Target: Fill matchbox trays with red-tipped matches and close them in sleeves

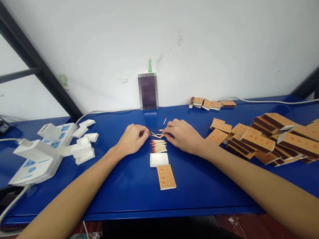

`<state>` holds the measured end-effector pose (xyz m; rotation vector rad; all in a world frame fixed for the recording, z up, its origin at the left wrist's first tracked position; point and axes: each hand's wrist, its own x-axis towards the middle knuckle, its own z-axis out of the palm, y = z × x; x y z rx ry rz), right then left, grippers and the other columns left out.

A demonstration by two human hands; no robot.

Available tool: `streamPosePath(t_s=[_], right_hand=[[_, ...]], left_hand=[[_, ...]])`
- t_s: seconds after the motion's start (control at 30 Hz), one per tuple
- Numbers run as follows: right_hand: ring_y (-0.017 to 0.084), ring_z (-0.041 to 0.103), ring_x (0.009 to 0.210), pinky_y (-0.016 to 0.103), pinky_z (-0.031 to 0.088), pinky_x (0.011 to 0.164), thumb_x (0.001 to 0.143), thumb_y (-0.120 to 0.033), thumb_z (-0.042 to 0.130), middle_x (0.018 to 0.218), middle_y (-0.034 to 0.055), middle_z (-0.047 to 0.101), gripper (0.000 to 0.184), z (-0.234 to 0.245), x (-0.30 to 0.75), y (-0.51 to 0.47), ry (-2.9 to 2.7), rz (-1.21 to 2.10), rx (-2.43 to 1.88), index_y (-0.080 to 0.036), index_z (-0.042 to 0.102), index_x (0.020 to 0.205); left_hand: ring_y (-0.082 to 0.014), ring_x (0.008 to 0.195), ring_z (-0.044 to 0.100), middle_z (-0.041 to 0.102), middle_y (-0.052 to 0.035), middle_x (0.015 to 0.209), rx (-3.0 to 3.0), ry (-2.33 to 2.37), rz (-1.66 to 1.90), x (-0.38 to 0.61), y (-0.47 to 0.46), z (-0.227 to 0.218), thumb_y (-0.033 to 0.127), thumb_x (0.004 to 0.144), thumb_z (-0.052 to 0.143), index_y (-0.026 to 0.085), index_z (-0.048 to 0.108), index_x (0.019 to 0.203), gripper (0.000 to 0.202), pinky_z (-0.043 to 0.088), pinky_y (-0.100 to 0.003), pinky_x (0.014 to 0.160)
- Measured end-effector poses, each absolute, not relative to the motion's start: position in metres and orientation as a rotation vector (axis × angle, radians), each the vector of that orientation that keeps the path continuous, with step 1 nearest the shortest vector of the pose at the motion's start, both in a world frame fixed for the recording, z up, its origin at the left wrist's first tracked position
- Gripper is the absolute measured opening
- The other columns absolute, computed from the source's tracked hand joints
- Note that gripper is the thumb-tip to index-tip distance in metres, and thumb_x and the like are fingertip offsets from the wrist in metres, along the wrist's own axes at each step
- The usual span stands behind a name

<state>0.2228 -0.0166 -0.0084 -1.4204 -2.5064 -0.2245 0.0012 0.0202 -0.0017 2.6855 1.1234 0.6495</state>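
Note:
Red-tipped matches (158, 146) lie side by side in a small pile at the middle of the blue table. Just beyond the pile, my left hand (135, 138) pinches at the head ends of a few loose matches. My right hand (181, 136) has its fingers closed at the other ends of those matches. One stray match (165, 121) lies farther back. Nearer me is a white inner matchbox tray (159, 160), and touching its front edge is a tan matchbox sleeve (166, 177) with red print.
A heap of tan matchboxes (271, 136) covers the right side. Several more boxes (213, 104) stand by the wall. At left are white inner trays (84, 149) and a power strip (47, 154) with plugs and cables. A blurred dark rectangle (148, 91) stands at the back.

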Motion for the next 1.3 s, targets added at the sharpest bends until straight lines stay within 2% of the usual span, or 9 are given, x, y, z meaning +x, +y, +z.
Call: streamPosePath(t_s=[0.13,0.27,0.4,0.5,0.83,1.03,1.3], right_hand=[[0.021,0.052,0.092,0.033,0.033,0.076,0.098,-0.025,0.046,0.098,0.0074,0.066,0.027,-0.008,0.220,-0.016,-2.513,-0.245,-1.411,-0.018,0.072,0.100],[0.021,0.053,0.092,0.032,0.033,0.077,0.097,-0.023,0.047,0.098,0.0068,0.067,0.025,-0.009,0.222,-0.015,-2.520,-0.231,-1.397,-0.018,0.072,0.098],[0.021,0.055,0.093,0.033,0.034,0.077,0.096,-0.022,0.048,0.099,0.0065,0.068,0.023,-0.010,0.222,-0.015,-2.526,-0.224,-1.395,-0.018,0.071,0.099],[0.021,0.056,0.092,0.033,0.034,0.077,0.097,-0.022,0.047,0.099,0.0062,0.068,0.024,-0.010,0.223,-0.014,-2.522,-0.215,-1.398,-0.019,0.071,0.099],[0.019,0.061,0.087,0.030,0.039,0.073,0.095,-0.019,0.047,0.098,0.0050,0.067,0.024,-0.005,0.227,-0.019,-2.495,-0.060,-1.459,-0.020,0.070,0.095],[0.019,0.061,0.092,0.029,0.041,0.076,0.095,-0.018,0.047,0.098,0.0065,0.066,0.023,-0.006,0.224,-0.017,-2.500,-0.032,-1.401,-0.019,0.070,0.097],[0.020,0.060,0.093,0.030,0.042,0.079,0.096,-0.016,0.047,0.097,0.0092,0.066,0.024,-0.013,0.208,-0.014,-2.478,-0.018,-1.321,-0.016,0.071,0.096]], left_hand=[[-0.0115,0.050,0.048,0.059,0.0026,0.059,2.587,1.182,0.716,0.000,0.021,-0.003,0.027,0.093,0.039,0.017,0.070,0.084,0.033,0.035,-0.027,0.058],[-0.0109,0.047,0.047,0.055,0.0043,0.055,2.550,1.170,0.770,-0.002,0.024,-0.006,0.029,0.094,0.044,0.017,0.070,0.101,0.030,0.036,-0.025,0.056],[-0.0120,0.059,0.052,0.059,0.0011,0.069,2.673,1.043,0.687,-0.004,0.028,-0.008,0.031,0.094,0.049,0.019,0.069,0.110,0.028,0.039,-0.025,0.061],[-0.0141,0.071,0.055,0.061,-0.0025,0.082,2.724,0.998,0.617,-0.005,0.031,-0.009,0.033,0.096,0.049,0.022,0.071,0.107,0.027,0.040,-0.026,0.065],[-0.0153,0.070,0.053,0.055,-0.0021,0.076,2.587,1.238,0.697,-0.007,0.039,-0.011,0.030,0.089,0.059,0.021,0.075,0.090,0.019,0.042,-0.030,0.070],[-0.0213,0.088,0.056,0.060,-0.0060,0.090,2.624,1.417,0.753,-0.004,0.045,-0.014,0.027,0.087,0.059,0.020,0.074,0.088,0.016,0.043,-0.036,0.084],[-0.0186,0.079,0.060,0.069,-0.0043,0.084,2.676,1.163,0.671,0.018,0.036,-0.008,0.022,0.087,0.057,0.018,0.073,0.085,0.016,0.046,-0.034,0.080]])
